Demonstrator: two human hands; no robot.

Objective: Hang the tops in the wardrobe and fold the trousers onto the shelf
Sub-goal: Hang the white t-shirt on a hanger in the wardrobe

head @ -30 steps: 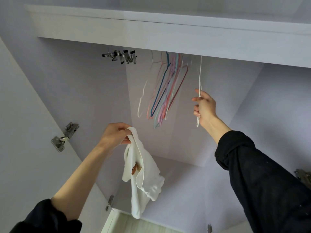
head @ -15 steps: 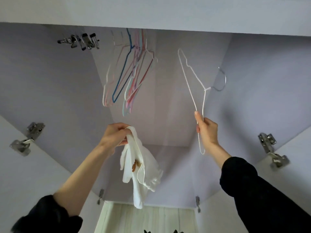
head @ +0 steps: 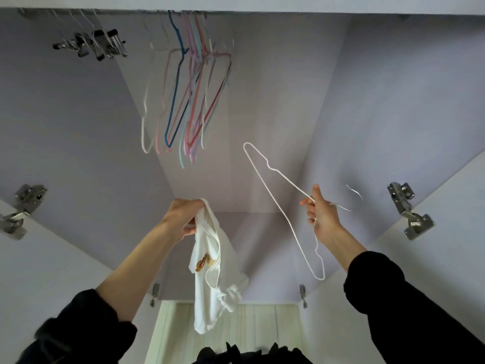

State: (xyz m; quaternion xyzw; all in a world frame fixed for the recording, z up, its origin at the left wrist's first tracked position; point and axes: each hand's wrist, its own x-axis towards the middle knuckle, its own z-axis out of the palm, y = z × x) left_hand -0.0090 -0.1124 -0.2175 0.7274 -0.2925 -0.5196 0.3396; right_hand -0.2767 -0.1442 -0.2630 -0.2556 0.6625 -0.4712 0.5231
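Black cloth (head: 252,354) bunches at the bottom edge, closest to me, below the pale floor boards (head: 262,329) of the wardrobe (head: 393,101); I cannot tell what garment it is. Just above it hangs the hem of the white top (head: 212,279), which serves as my landmark. My left hand (head: 183,219) grips that top at its upper end, fingers curled tight around a bunched fold, so the fabric drops straight down from my fist. A small brown print shows on the cloth below my grip.

To the right of the top, apart from it, my right hand (head: 324,215) pinches a white wire hanger (head: 278,206) near its neck, thumb up and fingers closed round the wire. The hanger is tilted, one end pointing up and toward the top, the other looping down beside my wrist; its metal hook juts out to the right of my hand.

Farther in, above the top and well apart from it, a cluster of coloured hangers (head: 183,101) hangs from the rail (head: 131,12). Left of those, metal clip hangers (head: 91,46) dangle from the same rail. Door hinges (head: 409,211) sit on both side walls, far left and far right of the top.
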